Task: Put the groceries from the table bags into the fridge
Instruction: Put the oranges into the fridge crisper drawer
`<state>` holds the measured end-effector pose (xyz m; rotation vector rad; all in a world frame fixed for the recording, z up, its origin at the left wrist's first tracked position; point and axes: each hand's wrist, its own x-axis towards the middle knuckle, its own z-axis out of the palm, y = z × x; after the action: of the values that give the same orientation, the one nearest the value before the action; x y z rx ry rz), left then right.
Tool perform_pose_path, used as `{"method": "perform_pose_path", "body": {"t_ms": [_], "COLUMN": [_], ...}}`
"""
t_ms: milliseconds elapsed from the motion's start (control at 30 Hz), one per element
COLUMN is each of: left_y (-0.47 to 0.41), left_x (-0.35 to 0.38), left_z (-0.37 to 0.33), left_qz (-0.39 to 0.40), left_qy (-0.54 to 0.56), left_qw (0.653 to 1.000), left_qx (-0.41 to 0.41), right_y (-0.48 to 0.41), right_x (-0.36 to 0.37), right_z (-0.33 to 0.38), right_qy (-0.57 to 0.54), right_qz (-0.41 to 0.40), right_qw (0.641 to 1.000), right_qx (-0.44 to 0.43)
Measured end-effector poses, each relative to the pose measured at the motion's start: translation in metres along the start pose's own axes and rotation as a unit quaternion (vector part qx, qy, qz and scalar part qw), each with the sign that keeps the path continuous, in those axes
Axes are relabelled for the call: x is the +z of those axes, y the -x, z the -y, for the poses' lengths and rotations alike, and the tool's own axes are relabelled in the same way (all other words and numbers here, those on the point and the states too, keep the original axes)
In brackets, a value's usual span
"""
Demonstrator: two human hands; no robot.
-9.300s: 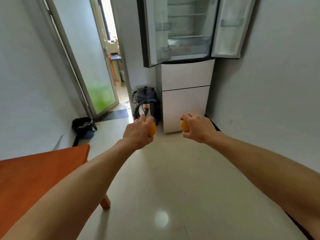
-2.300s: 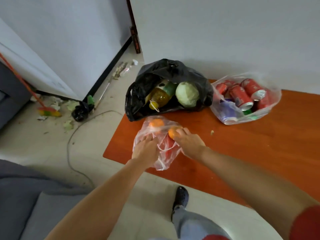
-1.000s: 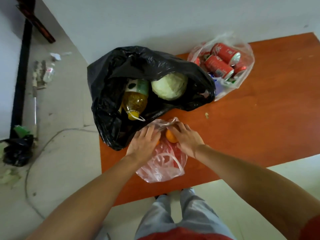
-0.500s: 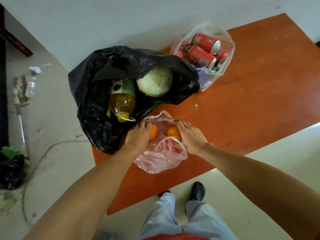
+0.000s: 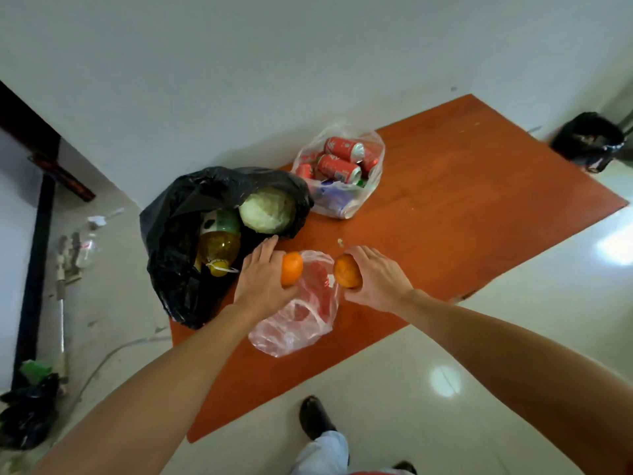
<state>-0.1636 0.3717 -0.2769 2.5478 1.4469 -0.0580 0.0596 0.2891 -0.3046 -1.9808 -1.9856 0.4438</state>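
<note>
My left hand (image 5: 262, 275) grips an orange (image 5: 292, 269) and my right hand (image 5: 376, 281) grips a second orange (image 5: 347, 271), both held just above a clear plastic bag (image 5: 298, 317) with something red inside. That bag lies on the orange-brown table (image 5: 462, 214). To the left an open black bag (image 5: 178, 241) holds a pale green cabbage (image 5: 267, 210) and a bottle of yellow oil (image 5: 218, 246). A clear bag of red cans (image 5: 340, 166) lies behind by the wall. The fridge is out of view.
The table stands against a white wall (image 5: 274, 80). A black bin (image 5: 587, 140) sits on the floor past the table's right end. Litter and a dark bag (image 5: 29, 409) lie on the floor at left. My shoe (image 5: 313, 418) is near the table's front edge.
Both hands have come up out of the clear bag, each holding an orange, and have moved apart. The bag has sagged flat on the table.
</note>
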Motion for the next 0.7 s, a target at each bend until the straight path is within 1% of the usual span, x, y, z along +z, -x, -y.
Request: {"method": "perform_pose_path", "body": {"t_ms": [100,167,267,367,433,567,700], "left_y": [0.003,0.002,-0.005,-0.018,-0.030,-0.064,-0.102], "left_x": [-0.021,-0.031,-0.044,-0.048,-0.050,-0.050,-0.041], "left_z": [-0.043,-0.077,-0.133,-0.194,-0.237,-0.331,-0.436], "left_qz": [-0.014,-0.032,-0.045,-0.058,-0.069,-0.066,-0.061], "left_qy": [0.027,0.028,0.005,-0.006,-0.025,-0.052,-0.056], "left_qw": [0.999,0.999,0.996,0.988,0.979,0.951,0.917], "left_qx": [0.007,0.029,0.075,0.142,0.193,0.296,0.389], "right_y": [0.026,0.047,0.080,0.115,0.140,0.193,0.248], "right_x": [-0.032,-0.052,-0.085,-0.122,-0.147,-0.194,-0.237], "right_z": [-0.018,-0.035,-0.069,-0.110,-0.140,-0.206,-0.275], "right_qy": [0.015,0.033,0.067,0.089,0.100,0.126,0.151], "right_qz": [-0.009,-0.017,-0.026,-0.042,-0.065,-0.103,-0.135], "right_qw": [1.000,0.999,0.997,0.994,0.990,0.974,0.945], "right_qx": [0.013,0.021,0.025,0.049,0.078,0.159,0.255]}}
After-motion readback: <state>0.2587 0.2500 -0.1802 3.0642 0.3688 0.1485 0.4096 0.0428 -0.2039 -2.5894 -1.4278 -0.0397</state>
